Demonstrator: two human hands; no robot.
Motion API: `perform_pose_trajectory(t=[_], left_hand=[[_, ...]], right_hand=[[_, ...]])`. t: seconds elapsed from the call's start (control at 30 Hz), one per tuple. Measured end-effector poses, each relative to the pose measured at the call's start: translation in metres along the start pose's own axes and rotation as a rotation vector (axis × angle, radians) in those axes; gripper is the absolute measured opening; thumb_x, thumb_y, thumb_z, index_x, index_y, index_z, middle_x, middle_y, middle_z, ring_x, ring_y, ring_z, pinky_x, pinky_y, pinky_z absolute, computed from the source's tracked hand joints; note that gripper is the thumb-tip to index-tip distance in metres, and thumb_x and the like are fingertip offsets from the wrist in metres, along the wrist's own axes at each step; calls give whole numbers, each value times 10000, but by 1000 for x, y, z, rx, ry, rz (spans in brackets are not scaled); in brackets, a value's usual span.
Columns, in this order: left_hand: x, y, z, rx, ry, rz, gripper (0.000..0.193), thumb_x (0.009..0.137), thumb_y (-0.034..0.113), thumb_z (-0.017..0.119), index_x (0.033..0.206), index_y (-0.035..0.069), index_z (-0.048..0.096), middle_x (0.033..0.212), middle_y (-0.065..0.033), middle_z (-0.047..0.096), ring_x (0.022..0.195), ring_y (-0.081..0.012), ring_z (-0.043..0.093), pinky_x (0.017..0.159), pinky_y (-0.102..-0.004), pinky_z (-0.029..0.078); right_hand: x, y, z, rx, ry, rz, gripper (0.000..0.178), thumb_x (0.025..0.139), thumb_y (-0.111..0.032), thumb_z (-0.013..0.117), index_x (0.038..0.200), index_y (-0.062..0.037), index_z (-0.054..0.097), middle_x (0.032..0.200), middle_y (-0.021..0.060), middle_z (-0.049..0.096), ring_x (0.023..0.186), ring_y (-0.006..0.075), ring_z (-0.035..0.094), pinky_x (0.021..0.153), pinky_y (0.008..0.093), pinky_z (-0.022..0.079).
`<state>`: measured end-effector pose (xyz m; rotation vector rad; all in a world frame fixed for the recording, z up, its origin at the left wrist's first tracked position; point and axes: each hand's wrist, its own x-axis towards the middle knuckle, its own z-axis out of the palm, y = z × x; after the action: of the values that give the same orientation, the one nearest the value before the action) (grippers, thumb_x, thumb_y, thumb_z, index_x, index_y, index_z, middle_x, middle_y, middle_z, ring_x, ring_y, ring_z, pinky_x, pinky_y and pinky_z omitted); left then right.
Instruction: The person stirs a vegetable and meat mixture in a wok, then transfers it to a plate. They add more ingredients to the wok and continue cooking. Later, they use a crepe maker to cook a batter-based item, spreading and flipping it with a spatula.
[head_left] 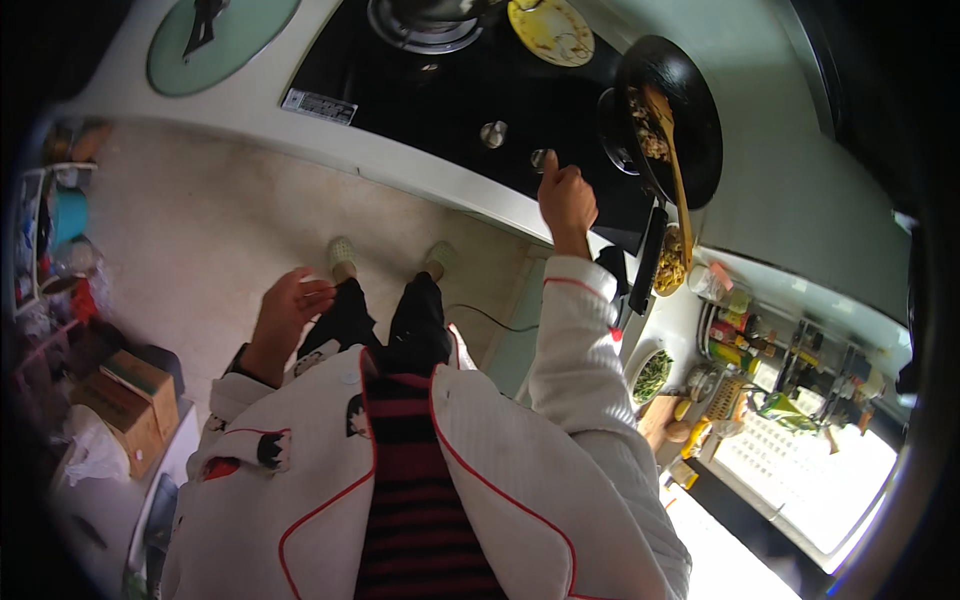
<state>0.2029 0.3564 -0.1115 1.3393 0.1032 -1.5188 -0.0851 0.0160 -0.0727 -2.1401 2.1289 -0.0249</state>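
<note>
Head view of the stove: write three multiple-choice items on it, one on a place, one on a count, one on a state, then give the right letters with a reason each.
1. Where is the right hand?
A. at the right stove knob on the black cooktop
B. on the wok handle
C. inside a cardboard box

2. How many round knobs show on the cooktop front?
A. one
B. two
C. four

3. What is the state of the black wok?
A. empty
B. covered with a lid
C. holding food, with a wooden spatula resting in it

Answers:
1 A, the fingers are closed at the right knob, by the counter edge.
2 B, the left stove knob and the right one sit side by side.
3 C, browned food and the spatula blade lie in the open wok.

The left hand hangs open, holding nothing.
</note>
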Motion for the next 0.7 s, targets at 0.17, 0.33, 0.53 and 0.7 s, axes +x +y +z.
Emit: perform_pose_trajectory(t=[0.17,0.33,0.53,0.7], left_hand=[[-12,-9,-63,-167,127,42,456,1051,331,486,1350,-14,474,1108,-196,666,1040,-284,667,937,-380,550],[-21,-27,-88,-287,255,9,459,1054,320,484,1342,-37,475,1109,-188,665,1025,-264,669,932,-361,553],[-21,-55,-95,-295,338,-82,419,1064,302,477,1331,-20,505,1125,-177,663,1040,-257,668,938,-351,549],[-25,-67,-95,-317,333,-124,413,1068,303,471,1328,-15,515,1134,-170,661,1056,-248,663,950,-347,542]], right_hand=[[35,-19,2,-225,-190,99,774,979,-658,297,1052,-34,750,1093,225,715,1082,407,668,917,496,519],[42,-18,22,-368,-126,90,772,984,-624,298,1021,3,747,1107,240,707,1080,416,667,926,504,516],[57,12,21,-617,-68,-422,692,1032,-530,317,826,-37,757,840,235,727,785,407,721,715,489,588],[68,29,19,-664,41,-723,653,1037,-522,357,694,-82,697,681,172,701,628,363,702,553,454,570]])
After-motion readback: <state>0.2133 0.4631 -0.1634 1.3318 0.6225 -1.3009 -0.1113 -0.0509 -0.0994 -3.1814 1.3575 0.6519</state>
